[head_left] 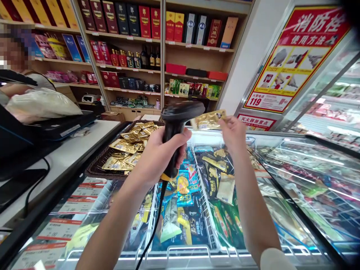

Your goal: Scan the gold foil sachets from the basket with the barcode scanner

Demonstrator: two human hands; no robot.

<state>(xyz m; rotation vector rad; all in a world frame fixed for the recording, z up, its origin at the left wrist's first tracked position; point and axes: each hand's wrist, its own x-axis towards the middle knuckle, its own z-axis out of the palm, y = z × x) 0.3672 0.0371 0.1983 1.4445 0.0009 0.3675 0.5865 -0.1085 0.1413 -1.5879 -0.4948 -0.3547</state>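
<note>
My left hand (160, 150) is wrapped round the handle of a black barcode scanner (182, 110), its cable hanging down over the freezer. To the right, my right hand (233, 132) pinches the edge of a small gold packet (208, 119). The packet is in front of the scanner's head, close to it. Behind and left of my left hand, a brown woven basket (95, 165) holds several similar gold packets (126, 145). Both hands are above an open freezer with wire dividers (201, 176), where blue snack packs (184, 185) and dark ice cream packs lie.
At left is a white counter (104, 131) with a scale and a filled plastic bag (42, 105); a person stands behind it. Shelves of boxed bottles (126, 18) line the back. A red and yellow sign (295, 56) hangs at right, above glass freezer lids (309, 165).
</note>
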